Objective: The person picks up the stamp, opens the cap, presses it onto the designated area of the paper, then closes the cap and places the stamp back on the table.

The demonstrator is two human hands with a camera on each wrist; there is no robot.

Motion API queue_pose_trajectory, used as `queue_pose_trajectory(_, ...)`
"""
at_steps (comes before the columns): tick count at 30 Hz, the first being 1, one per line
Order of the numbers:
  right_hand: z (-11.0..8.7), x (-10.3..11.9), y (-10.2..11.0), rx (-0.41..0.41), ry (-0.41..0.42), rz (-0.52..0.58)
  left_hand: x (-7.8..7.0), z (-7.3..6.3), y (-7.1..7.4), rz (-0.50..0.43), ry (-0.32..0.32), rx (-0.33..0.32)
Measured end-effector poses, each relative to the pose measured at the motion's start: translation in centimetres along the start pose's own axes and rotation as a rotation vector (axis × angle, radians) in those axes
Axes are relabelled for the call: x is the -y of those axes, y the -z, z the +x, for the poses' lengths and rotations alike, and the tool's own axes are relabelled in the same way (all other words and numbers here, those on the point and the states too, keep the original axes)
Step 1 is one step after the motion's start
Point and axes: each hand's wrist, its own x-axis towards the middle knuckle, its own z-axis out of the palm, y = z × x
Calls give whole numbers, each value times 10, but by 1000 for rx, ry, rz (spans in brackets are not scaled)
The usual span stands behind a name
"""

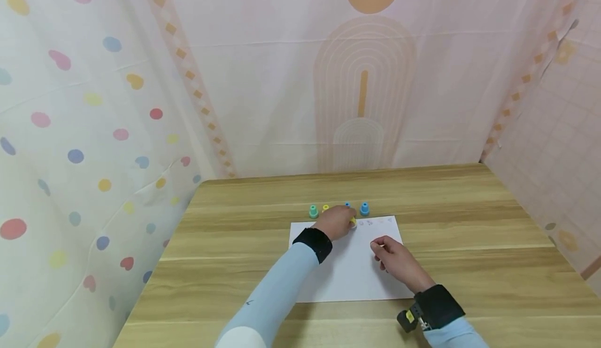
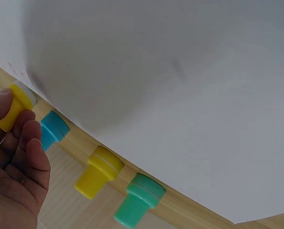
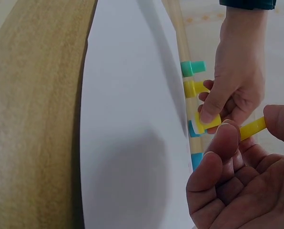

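Observation:
My left hand (image 1: 334, 224) reaches across the top edge of a white paper sheet (image 1: 343, 275). Its thumb and fingers pinch a small yellow stamp (image 2: 19, 102) with a white end, held close over the paper's edge. My right hand (image 1: 401, 264) is above the right part of the sheet. Between its thumb and fingers it pinches a small yellow piece (image 3: 252, 129) that looks like a cap, partly hidden by the fingertips. Faint small prints (image 1: 370, 223) run along the top of the paper.
Behind the paper's far edge stand a green stamp (image 2: 139, 200), another yellow stamp (image 2: 99, 171), a blue stamp (image 2: 55, 129) and a second blue one (image 1: 364, 209). The wooden table (image 1: 225, 264) extends on both sides, with patterned curtains (image 1: 263, 103) behind it.

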Motion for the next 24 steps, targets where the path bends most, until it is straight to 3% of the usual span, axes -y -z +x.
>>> queue_pose_trajectory(13,-1,-1,1,-3,4,-7,3,10,-9,32,-17,-9)
queue_pose_trajectory(24,-3,-2,2,-15,9,0,-4,17,-12,14,18,32)
